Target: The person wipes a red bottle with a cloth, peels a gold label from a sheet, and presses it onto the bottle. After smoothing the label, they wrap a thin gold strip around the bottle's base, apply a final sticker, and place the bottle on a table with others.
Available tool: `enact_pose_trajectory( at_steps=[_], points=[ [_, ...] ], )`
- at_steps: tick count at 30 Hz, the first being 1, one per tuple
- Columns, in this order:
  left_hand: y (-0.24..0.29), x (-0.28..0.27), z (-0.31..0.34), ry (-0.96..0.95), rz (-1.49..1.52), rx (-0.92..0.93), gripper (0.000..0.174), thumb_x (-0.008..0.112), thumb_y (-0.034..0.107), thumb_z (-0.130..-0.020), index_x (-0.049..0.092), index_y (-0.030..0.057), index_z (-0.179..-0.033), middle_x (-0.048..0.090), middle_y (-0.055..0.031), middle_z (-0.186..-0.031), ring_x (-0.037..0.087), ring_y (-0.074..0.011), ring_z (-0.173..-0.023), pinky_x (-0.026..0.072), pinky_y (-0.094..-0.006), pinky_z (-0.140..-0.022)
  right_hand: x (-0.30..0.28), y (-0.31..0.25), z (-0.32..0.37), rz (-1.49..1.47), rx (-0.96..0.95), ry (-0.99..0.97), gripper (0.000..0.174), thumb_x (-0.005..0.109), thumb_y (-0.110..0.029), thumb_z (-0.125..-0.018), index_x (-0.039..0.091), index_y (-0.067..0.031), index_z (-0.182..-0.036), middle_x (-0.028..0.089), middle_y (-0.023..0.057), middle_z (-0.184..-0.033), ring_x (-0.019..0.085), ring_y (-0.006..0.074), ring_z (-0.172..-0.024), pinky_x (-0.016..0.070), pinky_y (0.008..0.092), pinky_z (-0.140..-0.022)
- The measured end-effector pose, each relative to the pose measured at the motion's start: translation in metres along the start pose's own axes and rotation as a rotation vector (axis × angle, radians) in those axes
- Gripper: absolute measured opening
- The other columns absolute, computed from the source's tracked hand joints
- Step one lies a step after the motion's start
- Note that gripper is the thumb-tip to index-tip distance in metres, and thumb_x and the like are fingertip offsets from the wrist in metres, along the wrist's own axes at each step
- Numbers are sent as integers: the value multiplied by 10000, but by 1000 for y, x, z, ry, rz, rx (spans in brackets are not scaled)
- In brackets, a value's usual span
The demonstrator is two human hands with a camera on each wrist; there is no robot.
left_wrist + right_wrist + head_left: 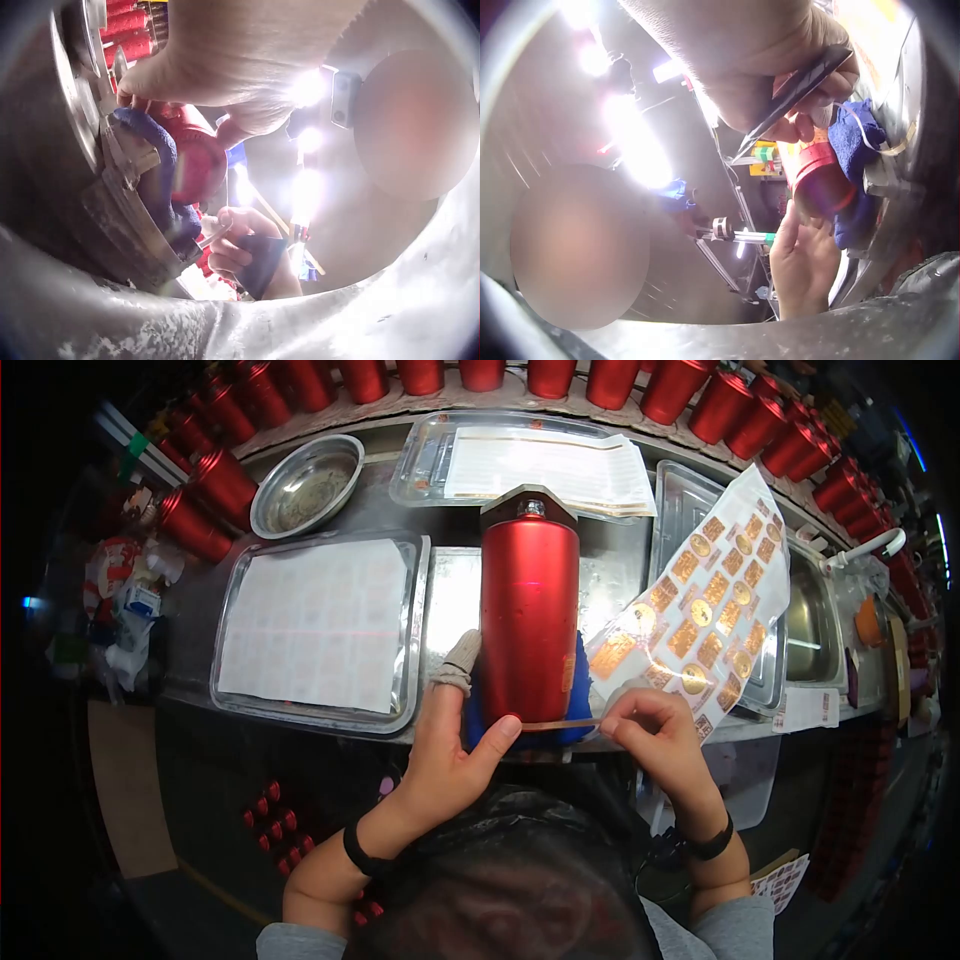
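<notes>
A red metal bottle [531, 615] with a dark cap lies on a bunched blue cloth [582, 705], its base towards me. My left hand [447, 748] holds the bottle along its left side, thumb at the base edge. A pale wrap covers one left finger [461, 656]. At the base, my right hand [660, 738] pinches one end of a thin tan strip [560, 726], which stretches across to the left thumb. A dark flat piece [802, 90] is tucked in the right hand's fingers, also showing in the left wrist view. Gold marking shows low on the bottle's right side.
Left stands a clear tray [415, 650] with a white sheet [312, 625]; behind it is a metal bowl [307, 485]. A sheet of gold stickers [700, 610] lies right, before a sink [812, 615]. Red bottles [485, 374] line the back. Another tray [405, 475] holds papers.
</notes>
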State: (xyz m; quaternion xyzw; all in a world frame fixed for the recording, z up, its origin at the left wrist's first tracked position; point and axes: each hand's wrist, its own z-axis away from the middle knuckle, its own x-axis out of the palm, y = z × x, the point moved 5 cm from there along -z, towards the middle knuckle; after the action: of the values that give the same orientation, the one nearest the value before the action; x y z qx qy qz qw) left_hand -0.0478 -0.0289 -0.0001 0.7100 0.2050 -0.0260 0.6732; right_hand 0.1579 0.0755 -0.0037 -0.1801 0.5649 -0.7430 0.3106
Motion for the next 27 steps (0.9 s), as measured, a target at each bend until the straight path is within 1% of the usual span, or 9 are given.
enact_pose_trajectory(
  at_steps=[1, 4, 7, 10, 13, 16, 19, 26, 27],
  points=[
    [0, 0, 0, 0, -6, -3, 754, 633, 158, -936, 212, -70, -1519, 296, -203, -1556, 265, -266, -1461, 206, -374, -1184, 0, 1, 0, 7, 1, 3, 70, 654, -38, -853, 646, 10, -803, 608, -14, -756, 524, 45, -707, 401, 204, -637],
    [2, -1, -1, 47, -34, 46, 710, 656, 163, -924, 294, -90, -1479, 374, -258, -1487, 355, -325, -1411, 268, -390, -1159, 0, 3, -1, 12, 3, 8, 68, 652, -38, -853, 647, 10, -805, 603, -20, -748, 520, 42, -704, 397, 201, -634],
    [-1, -1, 2, 71, 136, -2, 682, 636, 148, -935, 299, -85, -1480, 384, -240, -1488, 361, -301, -1409, 262, -376, -1163, 0, 4, -1, 8, 12, 3, 67, 650, -37, -852, 647, 10, -806, 601, -21, -746, 517, 39, -704, 394, 198, -631],
    [-15, -9, 5, 48, 257, -65, 666, 629, 126, -937, 306, -81, -1480, 400, -220, -1483, 371, -282, -1402, 267, -367, -1161, 0, 3, -1, 4, 12, -5, 67, 652, -37, -850, 644, 11, -804, 599, -21, -747, 517, 37, -704, 394, 197, -630],
    [-21, -10, 6, 25, 248, -50, 678, 650, 116, -922, 314, -80, -1477, 414, -215, -1475, 384, -281, -1396, 276, -368, -1156, 2, 3, -3, 0, -14, 6, 76, 665, -47, -851, 653, 7, -799, 607, -22, -738, 522, 25, -689, 399, 189, -611],
    [-8, -4, 4, 36, 181, -13, 699, 673, 121, -909, 315, -84, -1473, 406, -219, -1478, 382, -283, -1397, 286, -370, -1152, 2, 5, -4, -7, -23, 13, 81, 670, -52, -854, 659, 5, -798, 613, -21, -735, 528, 20, -684, 405, 185, -603],
    [-6, -3, 2, 23, 98, -18, 734, 674, 165, -922, 279, -66, -1497, 389, -201, -1497, 342, -267, -1420, 251, -379, -1168, 3, 6, -4, -4, -25, 15, 82, 670, -51, -856, 658, 6, -798, 614, -19, -738, 532, 20, -686, 408, 185, -604],
    [-8, -3, 2, 31, 96, -8, 742, 676, 190, -923, 279, -66, -1494, 396, -200, -1490, 362, -268, -1406, 256, -378, -1165, 3, 7, -5, 28, -25, 23, 86, 673, -54, -857, 657, 7, -798, 612, -20, -737, 529, 18, -680, 404, 185, -598],
    [-9, -3, 3, 35, 107, -17, 740, 673, 184, -923, 277, -65, -1496, 398, -199, -1488, 365, -266, -1404, 255, -376, -1165, 3, 7, -6, 35, -9, 21, 79, 667, -46, -853, 652, 9, -797, 612, -17, -744, 531, 26, -696, 405, 189, -616]
  ],
)
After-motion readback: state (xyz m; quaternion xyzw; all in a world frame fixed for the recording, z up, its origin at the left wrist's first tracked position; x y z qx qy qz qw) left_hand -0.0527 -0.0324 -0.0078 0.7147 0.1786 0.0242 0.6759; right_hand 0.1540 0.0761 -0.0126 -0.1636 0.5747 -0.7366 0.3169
